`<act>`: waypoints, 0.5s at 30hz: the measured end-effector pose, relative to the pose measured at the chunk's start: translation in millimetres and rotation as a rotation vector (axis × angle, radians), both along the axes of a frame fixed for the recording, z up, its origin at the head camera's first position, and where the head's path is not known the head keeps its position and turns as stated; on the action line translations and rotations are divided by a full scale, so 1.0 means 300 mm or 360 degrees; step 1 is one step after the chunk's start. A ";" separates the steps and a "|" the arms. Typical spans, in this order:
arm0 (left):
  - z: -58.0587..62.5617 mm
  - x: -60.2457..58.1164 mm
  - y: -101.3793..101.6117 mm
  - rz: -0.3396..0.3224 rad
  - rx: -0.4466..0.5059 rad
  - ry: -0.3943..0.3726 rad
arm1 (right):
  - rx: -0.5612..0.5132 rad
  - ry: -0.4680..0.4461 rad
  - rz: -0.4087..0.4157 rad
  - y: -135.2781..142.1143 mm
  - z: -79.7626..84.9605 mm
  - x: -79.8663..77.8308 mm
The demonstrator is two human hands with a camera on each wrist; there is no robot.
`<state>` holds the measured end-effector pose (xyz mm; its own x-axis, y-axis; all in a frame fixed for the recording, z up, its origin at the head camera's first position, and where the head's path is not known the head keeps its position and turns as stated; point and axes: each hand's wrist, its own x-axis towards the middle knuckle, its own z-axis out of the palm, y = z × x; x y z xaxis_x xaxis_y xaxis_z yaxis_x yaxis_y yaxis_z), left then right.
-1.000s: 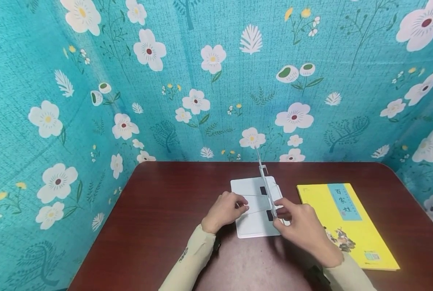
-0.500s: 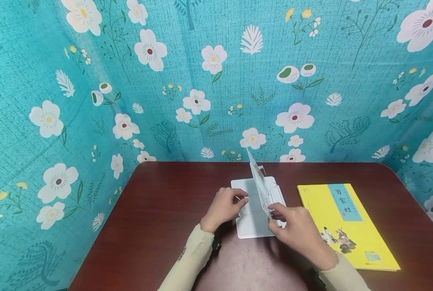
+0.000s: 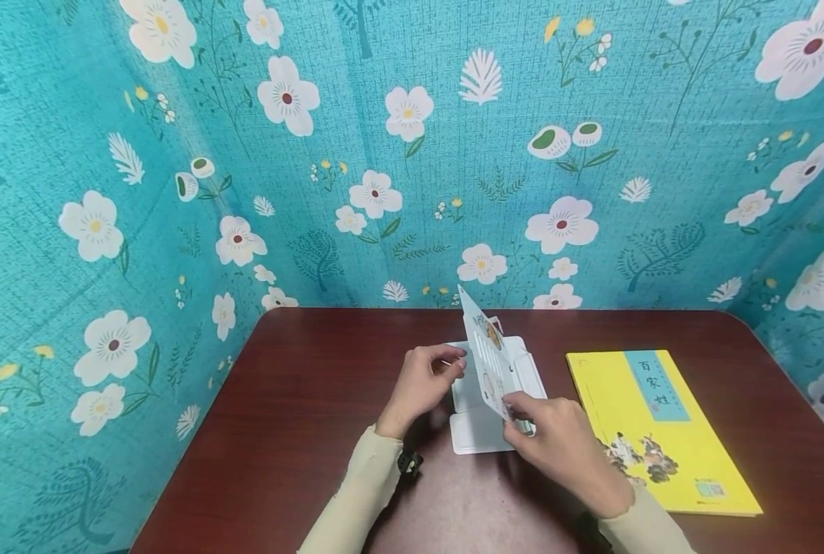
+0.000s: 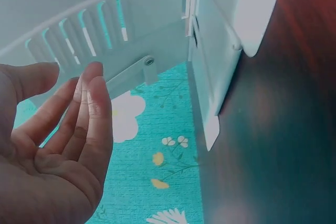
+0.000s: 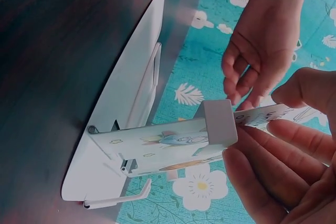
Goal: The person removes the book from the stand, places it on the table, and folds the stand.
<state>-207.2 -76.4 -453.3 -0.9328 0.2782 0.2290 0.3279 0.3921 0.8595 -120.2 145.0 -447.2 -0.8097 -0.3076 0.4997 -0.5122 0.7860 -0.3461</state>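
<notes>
- The white folding stand [image 3: 477, 435] sits mid-way across the dark red-brown wooden desk [image 3: 315, 400]; its tilted printed panel [image 3: 484, 354] hides part of its base.
- Two hands: the right hand [image 3: 560, 446] pinches the panel's edge; the left hand [image 3: 417, 388], fingers loosely bent, holds nothing I can see.
- One yellow paper book [image 3: 668, 438], narrowly apart from the stand.
- The desk's left edge lies well apart; its near edge is cut off.

My head camera looks forward and down across the dark-red, smooth-topped table [image 3: 301, 415] towards the teal flower-print cloth [image 3: 439, 161]. Each wrist camera, close and turned sideways, faces past my left hand [image 4: 58, 166] or right hand [image 5: 304, 177] to the white hinged, slotted stand [image 3: 486, 358] both share.
</notes>
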 end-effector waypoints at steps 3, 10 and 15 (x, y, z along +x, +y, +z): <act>0.010 0.002 -0.008 0.0028 0.0054 -0.0008 | 0.0019 -0.0004 0.0002 -0.005 -0.002 0.001; 0.022 0.003 -0.023 0.0069 0.0064 0.0001 | 0.0041 0.0078 0.0032 -0.015 -0.013 -0.006; 0.030 -0.001 -0.032 0.0113 0.0077 0.0023 | 0.0086 0.0238 0.0058 -0.024 -0.023 -0.010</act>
